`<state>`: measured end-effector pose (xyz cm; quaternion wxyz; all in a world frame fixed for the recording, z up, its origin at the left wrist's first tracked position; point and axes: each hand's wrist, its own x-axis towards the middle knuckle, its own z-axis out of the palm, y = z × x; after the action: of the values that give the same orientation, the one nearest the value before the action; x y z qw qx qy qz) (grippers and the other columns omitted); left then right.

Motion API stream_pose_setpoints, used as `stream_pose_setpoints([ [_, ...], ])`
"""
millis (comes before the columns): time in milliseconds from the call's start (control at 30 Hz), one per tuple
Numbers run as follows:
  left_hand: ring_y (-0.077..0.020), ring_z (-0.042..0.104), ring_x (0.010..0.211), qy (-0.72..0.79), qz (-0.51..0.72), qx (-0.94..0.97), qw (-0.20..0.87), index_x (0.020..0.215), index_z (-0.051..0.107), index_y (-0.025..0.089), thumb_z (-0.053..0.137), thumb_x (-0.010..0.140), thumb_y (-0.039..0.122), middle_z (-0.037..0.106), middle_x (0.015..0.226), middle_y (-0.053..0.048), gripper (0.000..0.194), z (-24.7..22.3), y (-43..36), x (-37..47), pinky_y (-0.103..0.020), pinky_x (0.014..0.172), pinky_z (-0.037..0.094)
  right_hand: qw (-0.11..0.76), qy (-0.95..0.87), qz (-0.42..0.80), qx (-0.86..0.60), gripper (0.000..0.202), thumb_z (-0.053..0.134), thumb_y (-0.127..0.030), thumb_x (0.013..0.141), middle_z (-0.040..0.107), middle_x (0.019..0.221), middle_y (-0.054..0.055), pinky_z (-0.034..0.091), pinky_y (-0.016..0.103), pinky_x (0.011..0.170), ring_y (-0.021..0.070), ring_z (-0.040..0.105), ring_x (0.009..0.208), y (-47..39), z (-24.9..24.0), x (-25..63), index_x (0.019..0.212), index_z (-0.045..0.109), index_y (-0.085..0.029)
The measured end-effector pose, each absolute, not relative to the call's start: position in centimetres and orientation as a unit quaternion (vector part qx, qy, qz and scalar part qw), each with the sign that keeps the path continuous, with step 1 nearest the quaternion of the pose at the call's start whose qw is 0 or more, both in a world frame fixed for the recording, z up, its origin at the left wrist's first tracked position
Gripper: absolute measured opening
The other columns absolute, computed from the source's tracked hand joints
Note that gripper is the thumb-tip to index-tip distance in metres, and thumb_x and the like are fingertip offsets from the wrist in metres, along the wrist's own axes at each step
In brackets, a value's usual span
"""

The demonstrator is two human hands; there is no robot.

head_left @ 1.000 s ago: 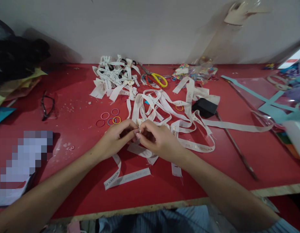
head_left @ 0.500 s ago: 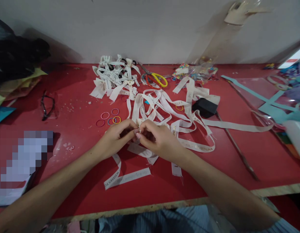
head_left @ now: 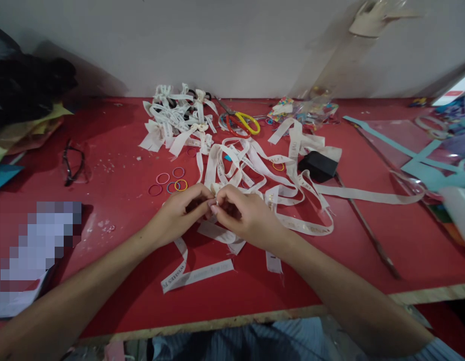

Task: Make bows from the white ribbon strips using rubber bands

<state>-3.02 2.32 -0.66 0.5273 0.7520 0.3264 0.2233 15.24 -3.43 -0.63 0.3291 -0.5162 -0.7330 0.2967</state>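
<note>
My left hand point(head_left: 183, 210) and my right hand point(head_left: 245, 210) meet fingertip to fingertip above the red table point(head_left: 127, 296). Both are closed in a pinch on a piece of white printed ribbon point(head_left: 214, 189), mostly hidden by the fingers. Just behind them, a long white ribbon point(head_left: 288, 188) with gold lettering lies in loose loops. A ribbon strip point(head_left: 202, 275) with printed words rests in front of my hands, and shorter ribbon ends stick out below them. Left of my left hand are several coloured elastic bands point(head_left: 163, 178).
Tied white ribbon bows point(head_left: 179, 118) are heaped at the back, beside scissors point(head_left: 243, 123) with red and yellow handles. A black block point(head_left: 318, 166) and a thin rod point(head_left: 367, 230) lie on the right. Glasses point(head_left: 73, 163) and a blurred-out flat object point(head_left: 36, 255) are at left.
</note>
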Motion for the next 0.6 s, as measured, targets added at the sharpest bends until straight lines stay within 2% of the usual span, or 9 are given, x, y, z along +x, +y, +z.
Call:
stream_pose_setpoints([
  [300, -0.0098, 0.058, 0.064, 0.325, 0.221, 0.766, 0.509, 0.087, 0.055, 0.019, 0.050, 0.094, 0.031, 0.060, 0.073, 0.001, 0.014, -0.86, 2.34, -3.06, -0.019, 0.057, 0.047, 0.317, -0.736, 0.292, -0.521, 0.009, 0.054, -0.025, 0.090, 0.055, 0.065, -0.006, 0.031, 0.022, 0.055, 0.0086, 0.050, 0.055, -3.37, -0.62, 15.28, 0.086, 0.046, -0.022],
  [600, -0.0095, 0.058, 0.065, 0.324, 0.210, 0.779, 0.493, 0.087, 0.054, 0.019, 0.048, 0.092, 0.023, 0.061, 0.073, 0.002, 0.009, -0.79, 2.37, -3.11, -0.019, 0.060, 0.047, 0.304, -0.744, 0.289, -0.520, 0.009, 0.053, -0.025, 0.090, 0.053, 0.065, -0.007, 0.030, 0.022, 0.055, 0.0085, 0.050, 0.056, -3.38, -0.68, 15.34, 0.086, 0.046, -0.022],
])
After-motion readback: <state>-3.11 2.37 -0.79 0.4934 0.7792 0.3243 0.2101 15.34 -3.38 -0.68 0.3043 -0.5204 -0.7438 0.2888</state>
